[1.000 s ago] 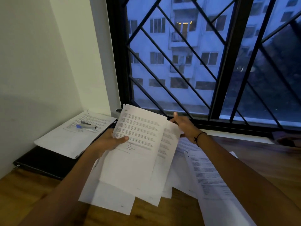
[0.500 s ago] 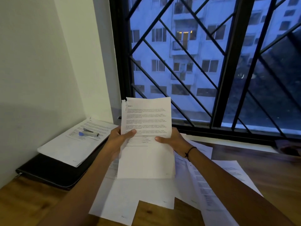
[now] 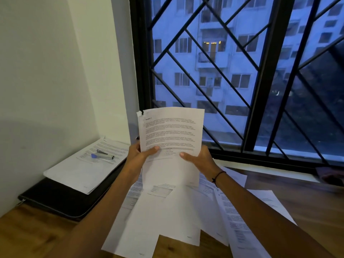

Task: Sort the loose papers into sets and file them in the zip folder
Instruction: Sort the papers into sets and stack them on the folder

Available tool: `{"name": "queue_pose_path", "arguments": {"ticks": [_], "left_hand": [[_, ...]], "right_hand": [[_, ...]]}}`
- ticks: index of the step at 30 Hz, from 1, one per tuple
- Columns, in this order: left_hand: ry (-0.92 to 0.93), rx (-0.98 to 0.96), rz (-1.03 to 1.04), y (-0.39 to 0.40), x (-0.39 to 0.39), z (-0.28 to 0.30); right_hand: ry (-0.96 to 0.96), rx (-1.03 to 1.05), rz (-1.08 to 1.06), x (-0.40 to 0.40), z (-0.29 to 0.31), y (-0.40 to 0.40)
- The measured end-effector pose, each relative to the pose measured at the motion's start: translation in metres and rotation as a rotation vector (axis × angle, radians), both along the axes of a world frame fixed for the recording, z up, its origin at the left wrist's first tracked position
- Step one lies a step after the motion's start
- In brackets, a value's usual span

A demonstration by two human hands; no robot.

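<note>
Here, both hands, left [image 3: 138, 157] and right [image 3: 200, 160], grip the paper set [image 3: 170, 142], hiding loose sheets [image 3: 167, 216] beneath; stapler [image 3: 103, 155] nearby, print unreadable.

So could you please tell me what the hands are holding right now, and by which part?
Both hands, left and right, hold a small set of white printed paper sheets upright by its side edges, thumbs on the front.

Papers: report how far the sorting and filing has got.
Done: one stack lies on the closed zip folder with a stapler on top. In hand: the left hand and right hand hold a set of sheets upright, edges together. Left: many loose papers lie spread on the table, and no sheet can be seen inside the folder.
</note>
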State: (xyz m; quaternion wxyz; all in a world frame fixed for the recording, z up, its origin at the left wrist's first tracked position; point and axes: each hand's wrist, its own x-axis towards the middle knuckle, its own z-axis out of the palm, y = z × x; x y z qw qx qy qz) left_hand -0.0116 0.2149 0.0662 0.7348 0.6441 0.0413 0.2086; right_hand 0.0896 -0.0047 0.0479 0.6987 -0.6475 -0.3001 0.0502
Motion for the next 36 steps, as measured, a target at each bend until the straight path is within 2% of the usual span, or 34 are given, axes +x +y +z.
{"name": "queue_pose_path", "arguments": {"ticks": [3, 8, 14, 18, 20, 21, 25, 27, 31, 34, 36], "left_hand": [[0.003, 0.042, 0.015, 0.002, -0.005, 0.0], [0.008, 0.13, 0.049, 0.0, -0.001, 0.017], [0.047, 0.109, 0.006, -0.003, 0.004, 0.008], [0.023, 0.176, 0.079, 0.005, 0.001, 0.025], [-0.095, 0.202, 0.157, 0.016, -0.002, 0.043], [-0.155, 0.286, 0.203, 0.024, -0.004, 0.054], [-0.222, 0.93, 0.243, 0.044, -0.006, 0.091], [-0.237, 1.046, 0.183, 0.044, -0.002, 0.103], [-0.194, 0.991, 0.101, 0.037, 0.006, 0.108], [-0.061, 0.767, 0.182, 0.045, 0.001, 0.09], [0.007, 0.621, 0.202, 0.056, -0.005, 0.075]], "right_hand": [[0.048, 0.029, -0.003, 0.001, 0.0, -0.003], [-0.023, 0.025, -0.005, 0.006, 0.012, -0.001], [-0.03, -0.027, -0.049, 0.008, 0.002, 0.008], [-0.144, -0.161, -0.146, 0.018, 0.022, 0.004], [-0.249, -0.281, -0.183, 0.023, 0.044, -0.001], [-0.323, -0.358, -0.201, 0.026, 0.056, -0.004], [-0.697, -0.72, -0.267, 0.027, 0.097, -0.006], [-0.873, -0.813, -0.284, 0.022, 0.113, 0.003], [-0.968, -0.831, -0.272, 0.017, 0.126, 0.02], [-0.865, -0.917, -0.291, 0.029, 0.123, 0.011], [-0.699, -0.976, -0.322, 0.044, 0.114, -0.006]]}}
